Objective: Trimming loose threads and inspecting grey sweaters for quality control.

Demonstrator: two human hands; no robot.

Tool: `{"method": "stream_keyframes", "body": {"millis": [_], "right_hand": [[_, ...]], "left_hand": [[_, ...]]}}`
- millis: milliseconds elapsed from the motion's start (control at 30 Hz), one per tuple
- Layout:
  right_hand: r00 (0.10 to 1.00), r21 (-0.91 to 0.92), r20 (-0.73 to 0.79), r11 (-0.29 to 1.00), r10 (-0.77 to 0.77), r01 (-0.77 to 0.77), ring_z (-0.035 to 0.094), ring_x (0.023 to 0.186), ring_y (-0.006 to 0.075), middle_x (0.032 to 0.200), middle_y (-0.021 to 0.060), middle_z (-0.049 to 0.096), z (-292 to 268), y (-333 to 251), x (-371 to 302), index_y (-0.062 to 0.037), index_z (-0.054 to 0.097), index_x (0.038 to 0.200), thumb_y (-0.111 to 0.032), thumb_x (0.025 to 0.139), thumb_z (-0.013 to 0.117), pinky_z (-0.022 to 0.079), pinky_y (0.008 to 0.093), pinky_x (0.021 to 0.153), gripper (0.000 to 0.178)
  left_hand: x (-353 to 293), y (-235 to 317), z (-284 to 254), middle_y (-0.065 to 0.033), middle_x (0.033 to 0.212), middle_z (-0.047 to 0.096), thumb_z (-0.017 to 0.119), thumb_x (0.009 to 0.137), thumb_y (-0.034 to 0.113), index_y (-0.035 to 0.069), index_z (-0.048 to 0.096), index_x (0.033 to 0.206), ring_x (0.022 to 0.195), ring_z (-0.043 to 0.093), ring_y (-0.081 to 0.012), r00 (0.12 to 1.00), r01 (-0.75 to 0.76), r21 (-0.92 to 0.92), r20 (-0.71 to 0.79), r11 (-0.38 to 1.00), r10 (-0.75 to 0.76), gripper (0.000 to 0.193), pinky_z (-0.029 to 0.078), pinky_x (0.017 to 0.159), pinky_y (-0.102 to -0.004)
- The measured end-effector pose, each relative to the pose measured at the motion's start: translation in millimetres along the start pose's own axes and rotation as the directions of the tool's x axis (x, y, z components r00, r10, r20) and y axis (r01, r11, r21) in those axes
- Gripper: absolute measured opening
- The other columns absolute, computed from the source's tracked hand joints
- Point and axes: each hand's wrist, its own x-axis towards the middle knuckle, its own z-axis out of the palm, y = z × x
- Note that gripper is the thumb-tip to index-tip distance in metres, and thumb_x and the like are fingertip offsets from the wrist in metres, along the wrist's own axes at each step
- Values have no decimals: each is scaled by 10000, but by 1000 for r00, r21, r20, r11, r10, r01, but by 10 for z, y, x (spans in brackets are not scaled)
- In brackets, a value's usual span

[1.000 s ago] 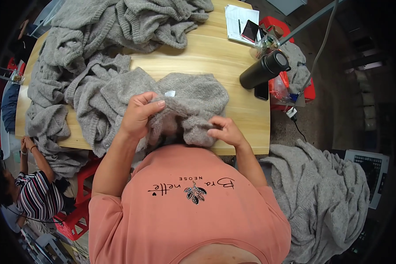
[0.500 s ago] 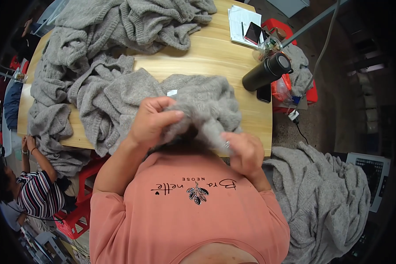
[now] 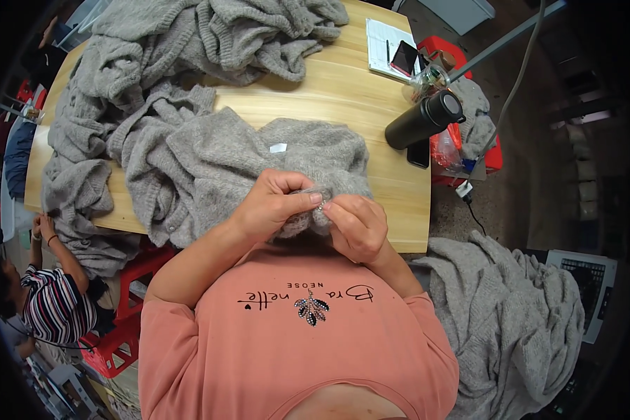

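On the wooden counter (image 3: 343, 98) lie many grey knitted garments: a big heap of sweaters (image 3: 210, 35) at the far side, more of them hanging over the left edge, and another grey pile (image 3: 511, 322) on the floor at the person's right. The grey fuzzy sweater (image 3: 259, 157) that is being worked on is spread in the middle of the counter, and its near edge is pulled over the counter edge toward the person's chest. A small white label (image 3: 278, 148) shows on its upper side.

Half a second ago the hands were apart, the left one bunching the knit high and the right one low at the hem. Now they have come together at one spot on the near edge. The left hand (image 3: 269, 206) pinches a fold of the knit between thumb and fingers, a narrow grip closed on the fabric. The right hand (image 3: 357, 227) meets it fingertip to fingertip, also closed narrow, and between them shows something small and pale, perhaps a button or tag; it is too small to tell. I judge that the rough handling is over and a fine work on this one spot begins.

At the far right stand a black flask (image 3: 423, 120), a phone (image 3: 404, 58) on white paper (image 3: 381, 45). Another person in a striped top (image 3: 52, 308) sits at lower left.
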Motion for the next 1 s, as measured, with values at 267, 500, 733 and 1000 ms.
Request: {"method": "stream_keyframes", "body": {"millis": [267,500,733,1000], "right_hand": [[994,1,17,994,109,-109,565,585,263,745,135,574,206,87,-127,27,579,858,99,567,568,443,307,487,300],[989,5,59,990,138,-138,567,589,267,773,144,576,311,89,-149,21,572,809,109,586,557,453,319,493,240],[970,237,179,950,164,-205,588,625,278,819,150,577,349,205,-132,-1,528,810,92,582,550,471,325,508,248],[873,304,286,826,396,-474,578,636,303,753,145,568,314,140,-132,11,541,840,55,651,535,456,334,555,194]], "left_hand": [[-34,-29,21,12,671,595,644,742,14,-14,638,813,580,487,-29,982,-26,230,-176,973,68,76,388,521,-180],[-70,-145,-40,-89,689,597,608,690,-42,-27,628,820,610,545,-129,881,-228,674,-164,702,444,133,426,551,-252],[-120,-167,-85,-76,676,591,607,682,-60,-20,627,773,609,546,-122,884,-227,697,-144,680,444,102,419,551,-245],[-157,-210,-109,-95,696,601,587,665,-88,-7,627,779,629,584,-180,832,-318,755,-68,574,550,146,438,557,-258]]}}
